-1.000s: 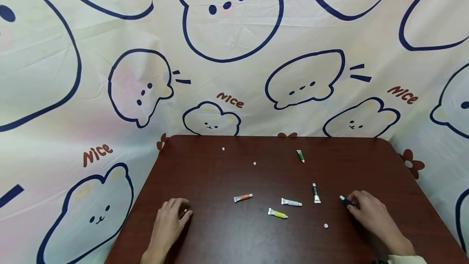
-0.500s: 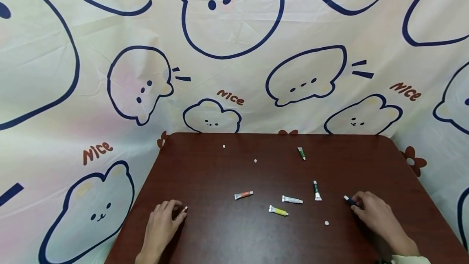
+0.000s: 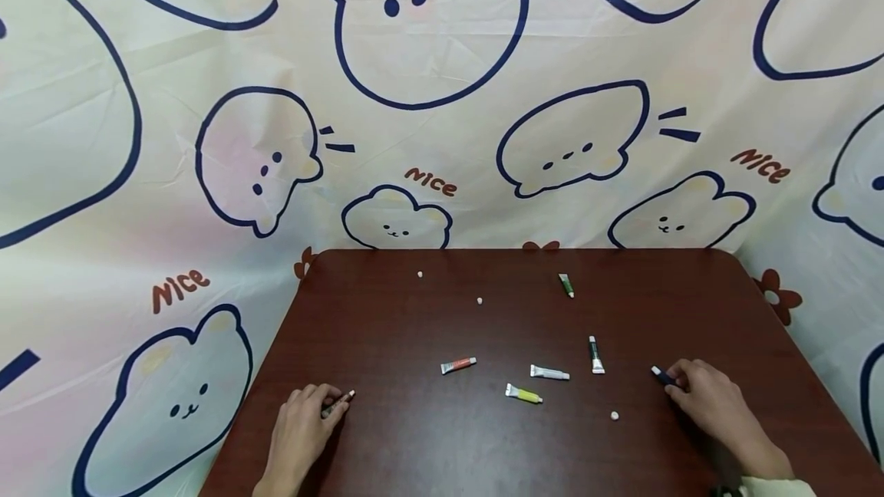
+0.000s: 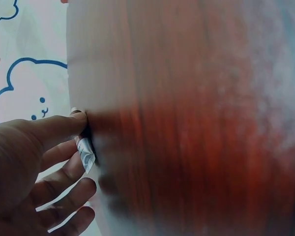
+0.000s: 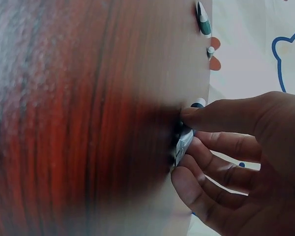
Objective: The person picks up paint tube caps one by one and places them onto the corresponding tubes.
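Resting well to the left of the yellow tube (image 3: 524, 395), the left hand (image 3: 297, 429) pinches a small white-capped tube (image 4: 85, 150) between thumb and forefinger, its remaining fingers loosely curved and spread, as the left wrist view shows. Well to the right of the yellow tube, the right hand (image 3: 717, 406) grips a dark blue tube (image 3: 665, 378) between thumb and fingertips, the white cap sticking out past the thumb and the silver crimped end showing below. The yellow tube itself lies flat on the brown table (image 3: 428, 451), cap toward the right. Just beyond it lies a pale tube (image 3: 549, 373); to its left and slightly farther, an orange-red tube (image 3: 459, 366); to its right and farther, a dark tube (image 3: 596, 355) with its cap at the far end. A green tube (image 3: 566, 286) sits well beyond it. One white round piece (image 3: 615, 416) is to its right and a little nearer the person; two smaller white pieces (image 3: 479, 301) lie well beyond it, leftward.
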Available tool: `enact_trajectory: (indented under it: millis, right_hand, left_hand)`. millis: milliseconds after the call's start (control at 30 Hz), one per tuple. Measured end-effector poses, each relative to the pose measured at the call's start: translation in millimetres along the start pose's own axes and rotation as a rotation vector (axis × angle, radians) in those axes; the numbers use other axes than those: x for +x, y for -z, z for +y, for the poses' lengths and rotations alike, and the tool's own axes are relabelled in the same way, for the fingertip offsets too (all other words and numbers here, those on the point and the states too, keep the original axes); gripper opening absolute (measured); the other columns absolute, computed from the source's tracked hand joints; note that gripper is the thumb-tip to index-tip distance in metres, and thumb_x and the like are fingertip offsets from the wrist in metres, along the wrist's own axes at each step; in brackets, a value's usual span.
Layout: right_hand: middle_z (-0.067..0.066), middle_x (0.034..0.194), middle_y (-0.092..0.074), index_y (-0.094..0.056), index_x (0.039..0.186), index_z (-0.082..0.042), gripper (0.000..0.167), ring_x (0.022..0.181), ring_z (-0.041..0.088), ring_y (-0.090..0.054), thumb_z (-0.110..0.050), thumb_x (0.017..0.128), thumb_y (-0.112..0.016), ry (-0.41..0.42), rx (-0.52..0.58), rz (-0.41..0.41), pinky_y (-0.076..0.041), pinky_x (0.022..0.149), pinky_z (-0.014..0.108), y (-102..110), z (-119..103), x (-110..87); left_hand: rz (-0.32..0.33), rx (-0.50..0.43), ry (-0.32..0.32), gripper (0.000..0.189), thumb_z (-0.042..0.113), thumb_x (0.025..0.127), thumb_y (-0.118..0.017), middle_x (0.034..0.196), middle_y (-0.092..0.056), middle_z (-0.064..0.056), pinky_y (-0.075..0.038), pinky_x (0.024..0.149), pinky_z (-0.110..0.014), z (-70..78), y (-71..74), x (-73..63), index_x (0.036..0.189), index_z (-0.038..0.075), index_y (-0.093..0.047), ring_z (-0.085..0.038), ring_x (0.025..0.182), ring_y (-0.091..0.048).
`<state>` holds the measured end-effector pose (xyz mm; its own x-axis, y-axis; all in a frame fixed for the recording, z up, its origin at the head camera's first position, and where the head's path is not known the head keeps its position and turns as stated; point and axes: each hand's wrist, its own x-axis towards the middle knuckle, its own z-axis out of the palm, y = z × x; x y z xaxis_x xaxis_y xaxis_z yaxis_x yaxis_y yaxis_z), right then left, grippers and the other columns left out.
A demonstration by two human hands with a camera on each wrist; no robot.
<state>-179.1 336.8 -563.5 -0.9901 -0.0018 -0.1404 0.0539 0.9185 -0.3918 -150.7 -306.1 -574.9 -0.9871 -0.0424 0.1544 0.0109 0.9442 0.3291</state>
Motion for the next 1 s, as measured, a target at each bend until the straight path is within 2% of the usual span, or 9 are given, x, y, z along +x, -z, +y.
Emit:
enact_trajectory:
  millis: [333,600,733,867,1000]
  right_hand:
    - [0.008,0.092,-0.066,-0.073,0.104,0.001,0.017,0.08,0.02,-0.06,-0.009,0.094,-0.081,-0.016,0.019,0.005,-0.051,0.067,0.047,2.4,3.7,-1.2]
    - [0.01,0.093,-0.065,-0.073,0.105,0.002,0.021,0.08,0.021,-0.06,-0.011,0.092,-0.083,-0.021,0.003,0.032,-0.051,0.067,0.047,1.3,3.7,-4.6]
    - [0.012,0.094,-0.066,-0.073,0.106,0.003,0.023,0.08,0.023,-0.063,-0.012,0.092,-0.083,0.006,-0.005,0.091,-0.052,0.065,0.047,1.2,4.0,-11.6]
    - [0.013,0.096,-0.068,-0.073,0.106,0.002,0.023,0.078,0.02,-0.059,-0.013,0.092,-0.084,0.051,-0.009,0.158,-0.048,0.062,0.041,0.2,1.4,-17.8]
    - [0.014,0.099,-0.069,-0.074,0.106,0.0,0.023,0.078,0.02,-0.057,-0.015,0.092,-0.084,0.084,-0.008,0.174,-0.047,0.064,0.042,-1.6,-1.7,-20.2]
  left_hand:
    - [0.057,-0.004,-0.059,0.014,0.018,0.089,-0.091,0.087,-0.072,0.0,-0.053,0.08,-0.05,2.4,-0.8,-1.1,0.094,0.017,-0.078,-0.02,0.081,-0.062]
    - [0.043,-0.016,-0.051,0.013,0.017,0.091,-0.09,0.089,-0.072,-0.001,-0.055,0.074,-0.045,4.8,0.1,-0.9,0.095,0.017,-0.078,-0.019,0.083,-0.064]
    - [0.043,-0.026,-0.063,0.012,0.017,0.091,-0.089,0.091,-0.072,-0.002,-0.057,0.072,-0.045,5.6,0.2,-0.2,0.096,0.016,-0.078,-0.02,0.084,-0.066]
    - [0.051,-0.031,-0.067,0.011,0.015,0.092,-0.088,0.092,-0.072,-0.003,-0.059,0.074,-0.047,5.9,0.3,-0.3,0.097,0.016,-0.078,-0.021,0.086,-0.068]
    - [0.028,-0.025,-0.051,0.009,0.016,0.094,-0.087,0.095,-0.072,-0.004,-0.059,0.077,-0.049,6.6,0.6,0.4,0.098,0.015,-0.079,-0.022,0.088,-0.068]
